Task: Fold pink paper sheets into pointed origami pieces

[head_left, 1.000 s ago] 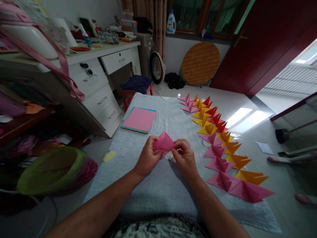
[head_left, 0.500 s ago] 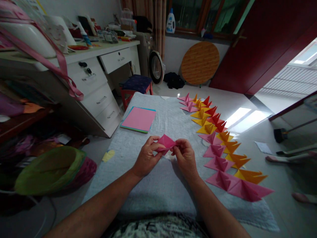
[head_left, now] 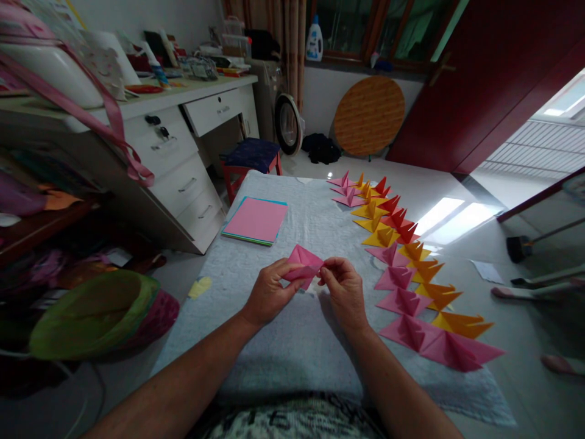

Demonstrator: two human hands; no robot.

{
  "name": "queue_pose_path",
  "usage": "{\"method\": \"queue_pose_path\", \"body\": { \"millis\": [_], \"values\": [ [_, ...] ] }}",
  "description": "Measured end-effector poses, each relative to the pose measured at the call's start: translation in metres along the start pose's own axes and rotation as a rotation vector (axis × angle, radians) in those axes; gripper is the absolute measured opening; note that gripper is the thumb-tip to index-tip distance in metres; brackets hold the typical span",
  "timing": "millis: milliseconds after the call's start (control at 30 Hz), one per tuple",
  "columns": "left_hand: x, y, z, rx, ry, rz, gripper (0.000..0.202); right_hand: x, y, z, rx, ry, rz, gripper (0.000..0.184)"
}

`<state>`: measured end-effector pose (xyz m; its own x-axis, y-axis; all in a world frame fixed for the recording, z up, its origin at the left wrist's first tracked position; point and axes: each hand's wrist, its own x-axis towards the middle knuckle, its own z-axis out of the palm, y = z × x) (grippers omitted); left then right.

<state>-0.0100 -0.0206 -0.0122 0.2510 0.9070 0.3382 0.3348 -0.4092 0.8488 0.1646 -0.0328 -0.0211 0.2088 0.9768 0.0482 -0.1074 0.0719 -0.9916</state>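
A folded pink origami paper (head_left: 303,262) is held between my two hands, just above the cloth-covered table (head_left: 292,353). My left hand (head_left: 269,292) pinches its left side, thumb on top. At its right corner, the thumb and fingertips of my right hand (head_left: 342,286) grip the paper. To the right stand rows of folded paper cranes in pink (head_left: 404,302), yellow (head_left: 436,296) and red (head_left: 402,225). Beyond my left hand lies a stack of square paper sheets (head_left: 258,221), pink on top.
A bin with a green liner (head_left: 91,311) stands left of the table. Behind it is a white desk (head_left: 173,152) with drawers. A stool (head_left: 252,155) touches near the table's far end, before an open washing machine door (head_left: 289,125). A round wooden board (head_left: 370,116) leans on the wall.
The pink paper has turned a little between my fingers and shifted slightly left, showing more of its upper flap. My left fingers have moved slightly over its left side.
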Motion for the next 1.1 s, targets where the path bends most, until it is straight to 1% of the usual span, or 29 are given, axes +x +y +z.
{"method": "queue_pose_path", "body": {
  "millis": [67,200,333,500,733,867,1000,1100],
  "values": [
    [0.001,0.0,0.0,-0.014,0.004,-0.019,0.023,-0.001,0.001,0.001,-0.009,-0.001,-0.016,0.015],
    [0.001,-0.001,0.0,-0.038,0.007,-0.027,0.032,-0.003,0.002,0.001,-0.062,-0.02,-0.065,0.015],
    [0.002,0.0,0.0,-0.049,0.006,-0.024,0.029,-0.005,0.001,-0.001,-0.142,-0.08,-0.152,0.015],
    [0.003,0.0,-0.001,-0.07,0.022,-0.032,0.028,-0.008,-0.005,-0.001,-0.184,-0.148,-0.256,0.022],
    [0.003,-0.001,-0.002,-0.108,0.022,-0.046,0.029,-0.011,-0.012,0.004,-0.314,-0.169,-0.454,0.037],
    [0.002,0.0,-0.003,-0.132,0.013,-0.072,0.029,-0.012,-0.013,0.004,-0.364,-0.2,-0.503,0.037],
    [0.002,-0.003,-0.003,-0.165,0.006,-0.123,0.037,-0.012,-0.011,0.003,-0.392,-0.21,-0.535,0.035],
    [0.001,-0.006,-0.003,-0.185,0.006,-0.16,0.043,-0.012,-0.008,0.002,-0.442,-0.203,-0.584,0.032]
  ]
}}
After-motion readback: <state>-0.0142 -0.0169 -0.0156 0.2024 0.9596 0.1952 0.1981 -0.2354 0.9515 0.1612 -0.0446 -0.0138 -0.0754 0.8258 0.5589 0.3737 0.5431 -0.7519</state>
